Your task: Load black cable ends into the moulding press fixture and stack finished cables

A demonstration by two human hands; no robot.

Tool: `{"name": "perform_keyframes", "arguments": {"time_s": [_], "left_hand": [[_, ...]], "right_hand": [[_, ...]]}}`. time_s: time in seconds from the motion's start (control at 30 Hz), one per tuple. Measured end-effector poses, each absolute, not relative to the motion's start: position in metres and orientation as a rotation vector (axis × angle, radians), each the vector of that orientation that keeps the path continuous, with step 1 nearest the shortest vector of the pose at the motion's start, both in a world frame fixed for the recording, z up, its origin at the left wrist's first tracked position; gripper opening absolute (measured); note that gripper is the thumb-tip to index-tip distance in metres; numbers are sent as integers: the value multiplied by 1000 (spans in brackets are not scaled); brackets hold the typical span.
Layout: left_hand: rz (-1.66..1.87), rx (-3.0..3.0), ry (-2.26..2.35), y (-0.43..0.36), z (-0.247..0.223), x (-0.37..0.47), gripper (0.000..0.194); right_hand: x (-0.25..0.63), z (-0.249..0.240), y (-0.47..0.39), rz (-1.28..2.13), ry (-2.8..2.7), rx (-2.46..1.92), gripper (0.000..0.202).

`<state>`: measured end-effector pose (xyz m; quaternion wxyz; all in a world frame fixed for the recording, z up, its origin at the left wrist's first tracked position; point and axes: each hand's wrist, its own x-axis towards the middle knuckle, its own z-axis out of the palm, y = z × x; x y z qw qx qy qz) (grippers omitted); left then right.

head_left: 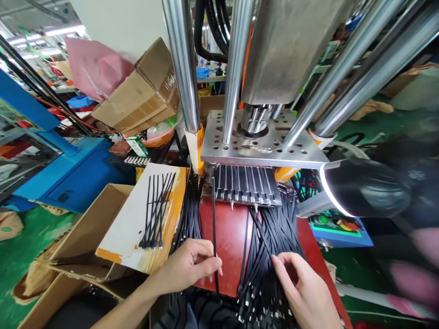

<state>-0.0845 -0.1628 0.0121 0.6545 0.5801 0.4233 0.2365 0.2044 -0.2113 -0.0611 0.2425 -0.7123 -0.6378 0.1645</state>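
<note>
My left hand (195, 265) is closed, with a flat black cable (214, 219) pinched between thumb and fingers. That cable runs nearly upright, its top end at the left side of the slotted metal fixture (247, 201). My right hand (305, 288) pinches a black cable at the right edge of a large pile of black cables (264, 274); its other fingers are curled. Small metal plugs show at the near ends of the pile. Several cables lie side by side in the fixture's slots. A second bundle of black cables (192, 214) lies left of the red tabletop (224, 228).
Above the fixture hangs a steel press plate (264, 153) between metal columns. A white board (126, 228) carries several black cables, over an open cardboard box (89, 228). At right stand a lit lamp (363, 187) and a blue control box (343, 235). A blurred person is beyond.
</note>
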Motion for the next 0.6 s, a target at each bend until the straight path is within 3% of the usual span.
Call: {"name": "perform_keyframes", "arguments": {"time_s": [0.17,0.4,0.5,0.6], "left_hand": [[568,1139,962,-176,-27,-52,49],[498,1049,978,-183,-45,-35,57],[503,1043,987,-183,-45,-29,57],[553,1069,1005,-184,-45,-22,56]], "right_hand": [[191,-64,-212,196,-1833,-2072,51],[197,-66,-206,169,-1813,-2116,47],[199,-58,-206,323,-1793,-2018,46],[188,-43,-215,684,-1653,-1801,36]]}}
